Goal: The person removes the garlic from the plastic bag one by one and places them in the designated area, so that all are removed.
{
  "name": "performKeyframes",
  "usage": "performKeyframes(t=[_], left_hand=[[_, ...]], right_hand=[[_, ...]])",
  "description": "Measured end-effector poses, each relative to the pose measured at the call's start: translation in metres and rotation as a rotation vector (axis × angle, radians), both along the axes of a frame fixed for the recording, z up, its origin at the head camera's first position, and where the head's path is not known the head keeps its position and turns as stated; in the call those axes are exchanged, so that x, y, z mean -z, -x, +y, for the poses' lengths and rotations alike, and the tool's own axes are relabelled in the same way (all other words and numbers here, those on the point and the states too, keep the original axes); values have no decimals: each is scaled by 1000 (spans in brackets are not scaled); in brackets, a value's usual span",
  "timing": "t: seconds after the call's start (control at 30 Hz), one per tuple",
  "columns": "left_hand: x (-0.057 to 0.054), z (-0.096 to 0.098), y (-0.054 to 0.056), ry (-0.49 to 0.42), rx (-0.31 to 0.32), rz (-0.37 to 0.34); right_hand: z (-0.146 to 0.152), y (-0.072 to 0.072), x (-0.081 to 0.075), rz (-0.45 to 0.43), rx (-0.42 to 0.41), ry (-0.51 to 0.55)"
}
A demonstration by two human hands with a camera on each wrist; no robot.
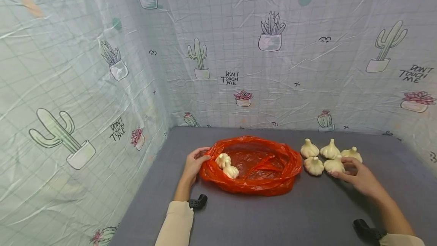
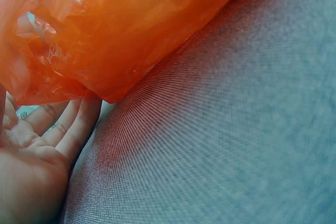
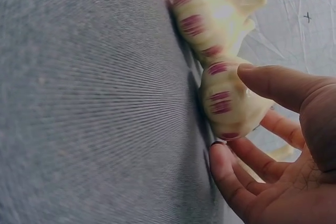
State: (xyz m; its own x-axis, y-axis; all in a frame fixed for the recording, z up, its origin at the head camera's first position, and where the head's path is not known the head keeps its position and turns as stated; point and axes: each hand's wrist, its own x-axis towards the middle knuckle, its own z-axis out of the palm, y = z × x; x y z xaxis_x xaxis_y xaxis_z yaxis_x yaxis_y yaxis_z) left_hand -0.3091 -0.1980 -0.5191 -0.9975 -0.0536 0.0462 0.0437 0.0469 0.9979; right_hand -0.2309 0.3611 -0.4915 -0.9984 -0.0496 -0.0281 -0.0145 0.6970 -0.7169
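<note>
A red plastic bag (image 1: 266, 186) lies on the table with its mouth spread wide. My left hand (image 1: 192, 167) holds its left rim, thumb over the edge; in the left wrist view the fingertips pass out of sight behind the orange-looking plastic (image 2: 131, 30). Two white garlic bulbs (image 1: 230, 171) sit inside, near that hand. To the right of the bag, my right hand (image 1: 362, 178) grips a garlic bulb (image 3: 226, 100) with purple streaks, thumb on one side and fingers round the other. Another bulb (image 3: 207, 22) sits right beside it.
Several more garlic bulbs (image 1: 309, 149) stand grouped on the grey table (image 1: 252, 219) by the bag's right end. A cloth printed with cacti (image 1: 211, 22) hangs behind the table and along its left side. Both wrists carry black camera mounts (image 1: 198, 202).
</note>
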Motion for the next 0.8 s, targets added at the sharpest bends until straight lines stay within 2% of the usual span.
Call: performKeyframes(t=[0.17,0.23,0.5,0.8], left_hand=[[-13,4,-9,8,1,-13],[-15,3,-9,9,8,-18],[1,-2,0,5,13,-9],[3,-1,0,1,-2,16]], right_hand=[[1,-2,-8,14,-6,-17],[0,-3,-11,34,-7,-19],[-5,-7,-28,96,18,-11],[-31,-16,-53,252,-4,10]])
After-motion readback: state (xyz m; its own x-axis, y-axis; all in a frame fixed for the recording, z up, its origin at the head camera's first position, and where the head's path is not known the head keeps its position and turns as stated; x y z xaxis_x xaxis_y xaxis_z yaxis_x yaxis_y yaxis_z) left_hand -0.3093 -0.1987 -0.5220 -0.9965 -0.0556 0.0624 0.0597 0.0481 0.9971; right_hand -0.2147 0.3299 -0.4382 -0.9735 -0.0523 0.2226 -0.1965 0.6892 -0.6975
